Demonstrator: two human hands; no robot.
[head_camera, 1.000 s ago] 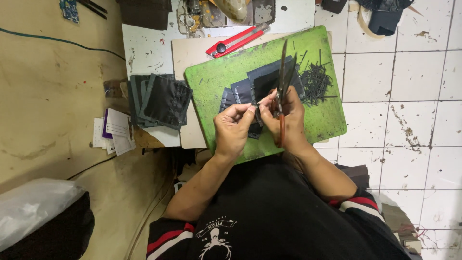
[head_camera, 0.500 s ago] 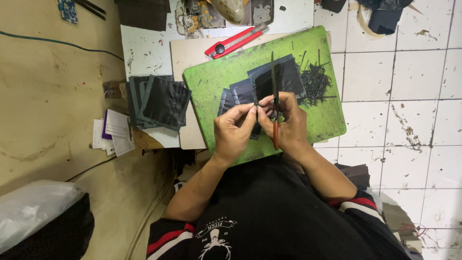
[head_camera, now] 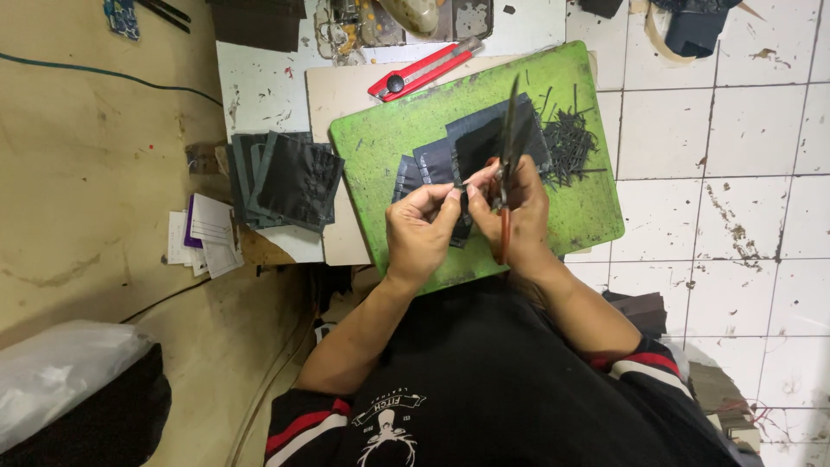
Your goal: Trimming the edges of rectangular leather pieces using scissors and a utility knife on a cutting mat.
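Mid-frame, over the green mat (head_camera: 380, 147), our left hand (head_camera: 424, 233) fingers pinch the small dark piece (head_camera: 463, 214) while our right hand (head_camera: 519, 216) grips scissors (head_camera: 508, 164); a slip could nick a fingertip.

There are two hands, the left hand (head_camera: 421, 232) and the right hand (head_camera: 517, 210). There is one pair of scissors (head_camera: 507, 173) with orange handles. One green cutting mat (head_camera: 389, 143) lies on the tabletop. There is one red utility knife (head_camera: 425, 70). One stack of dark square pieces (head_camera: 285, 180) lies left of the mat; I cannot count its pieces. One heap of thin black offcuts (head_camera: 571, 143) is also too dense to count. A few paper cards (head_camera: 206, 233) lie at the left.
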